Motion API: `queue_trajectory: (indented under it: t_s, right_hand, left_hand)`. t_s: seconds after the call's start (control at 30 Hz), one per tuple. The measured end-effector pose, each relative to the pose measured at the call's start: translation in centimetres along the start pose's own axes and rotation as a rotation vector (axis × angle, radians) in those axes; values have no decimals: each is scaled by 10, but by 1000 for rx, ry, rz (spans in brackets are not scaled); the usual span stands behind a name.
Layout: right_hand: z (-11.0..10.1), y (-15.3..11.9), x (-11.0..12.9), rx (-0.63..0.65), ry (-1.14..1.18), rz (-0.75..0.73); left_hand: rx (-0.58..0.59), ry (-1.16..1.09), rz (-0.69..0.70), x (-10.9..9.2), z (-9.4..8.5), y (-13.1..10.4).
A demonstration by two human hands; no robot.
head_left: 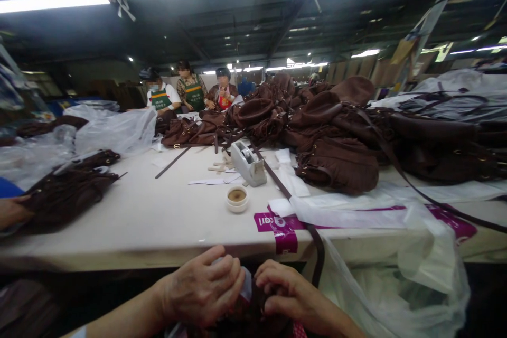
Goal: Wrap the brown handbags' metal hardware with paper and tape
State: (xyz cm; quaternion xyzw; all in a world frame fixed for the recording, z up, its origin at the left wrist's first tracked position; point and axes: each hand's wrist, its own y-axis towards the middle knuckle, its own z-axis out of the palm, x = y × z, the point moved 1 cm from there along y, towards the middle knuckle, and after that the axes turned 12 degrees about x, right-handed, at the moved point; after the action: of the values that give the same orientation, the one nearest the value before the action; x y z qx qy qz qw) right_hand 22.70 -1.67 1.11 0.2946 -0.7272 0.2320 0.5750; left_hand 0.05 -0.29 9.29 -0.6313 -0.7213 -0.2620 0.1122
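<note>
Just below the table's front edge, my left hand point(204, 285) is closed around a piece of whitish, translucent wrapping point(246, 285) that sticks out beside its fingers. To its right, my right hand point(291, 293) has curled fingers at a dark brown item point(257, 303) between the two hands. The lower part of this item lies in shadow at the bottom edge. On the table point(158, 211) in front stand a small round white tub point(237, 199) with brownish contents and a grey tape dispenser point(249, 165).
Brown fringed bags point(336, 163) are heaped across the back and right. Clear plastic point(428, 274) hangs over the front edge at right. Another person's hand point(13, 214) touches a brown bag point(73, 190) at left. Three people point(192, 92) are behind the table.
</note>
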Motion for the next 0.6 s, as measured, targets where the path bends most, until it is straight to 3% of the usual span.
queue_trajectory:
  t_s: [0.2,0.33,0.4,0.5,0.6]
  right_hand:
    - [2,6,2,10,36,-42]
    - [-2,3,10,108,172,38]
    - [-4,4,18,92,168,51]
    - [-2,11,30,73,97,9]
    - [2,14,28,162,206,-20]
  left_hand:
    - [-13,-50,38,-11,13,2]
    - [-13,-47,74,-14,22,4]
    - [-26,-60,72,-12,23,8]
    - [-41,-86,22,-9,24,14]
    - [8,-221,-138,-11,26,11]
